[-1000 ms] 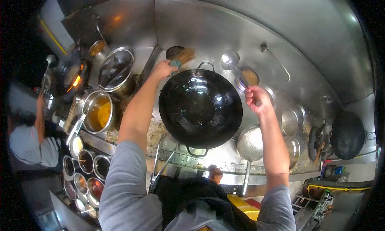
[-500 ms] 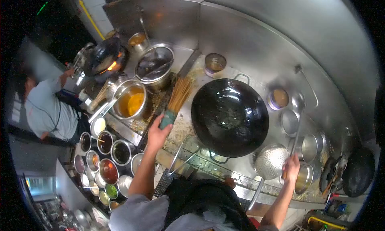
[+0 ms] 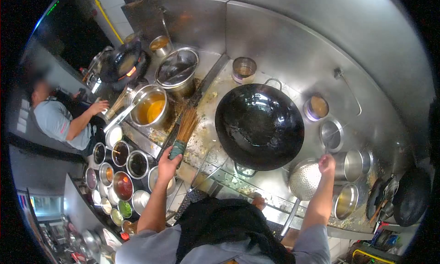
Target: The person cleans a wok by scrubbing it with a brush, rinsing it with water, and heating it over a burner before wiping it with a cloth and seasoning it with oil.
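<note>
My left hand [image 3: 167,165] is closed around the green-wrapped grip of a bamboo wok brush [image 3: 187,126], its bristles pointing away over the stove top. My right hand [image 3: 326,165] is a fist on a ladle [image 3: 327,147]; the handle runs up toward a small metal pot [image 3: 332,135], and its bowl is hard to make out there. Between the hands sits a large black wok [image 3: 259,126], dark and wet inside. A perforated skimmer [image 3: 304,180] lies just left of my right hand, partly behind my forearm.
A pot of orange liquid [image 3: 149,105] and a strainer pot [image 3: 178,68] stand at the left. Sauce containers [image 3: 123,185] crowd the lower left. A co-worker [image 3: 64,119] stands far left near a wok over flame [image 3: 124,61]. Metal pots [image 3: 347,166] line the right.
The brush has moved left and toward me, away from the wok. My right hand has risen, and the ladle has swung from above the pots to the small pot. The co-worker's arm has moved.
</note>
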Available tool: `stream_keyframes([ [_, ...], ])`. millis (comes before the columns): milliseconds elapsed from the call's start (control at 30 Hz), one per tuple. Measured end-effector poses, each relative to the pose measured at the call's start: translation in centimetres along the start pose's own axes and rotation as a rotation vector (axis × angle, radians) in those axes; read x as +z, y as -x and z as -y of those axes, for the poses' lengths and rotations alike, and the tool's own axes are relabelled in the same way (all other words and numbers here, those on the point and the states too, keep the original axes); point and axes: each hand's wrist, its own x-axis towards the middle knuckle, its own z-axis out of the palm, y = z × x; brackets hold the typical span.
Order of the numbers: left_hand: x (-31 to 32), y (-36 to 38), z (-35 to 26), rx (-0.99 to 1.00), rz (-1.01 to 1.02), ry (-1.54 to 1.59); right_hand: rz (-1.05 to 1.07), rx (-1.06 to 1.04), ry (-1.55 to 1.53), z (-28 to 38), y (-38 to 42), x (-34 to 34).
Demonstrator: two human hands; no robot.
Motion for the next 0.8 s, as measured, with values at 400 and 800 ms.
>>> stream_keyframes([
  [400, 0.7, -3.1, 0.0, -0.09, 0.077, -0.12, 0.718, 0.116, -0.704, 6.6, 11.9, 0.4],
  [800, 7.5, -20.7, -10.0, 0.208, 0.175, -0.45, 0.646, 0.248, -0.496, 9.9, 19.5, 16.5],
])
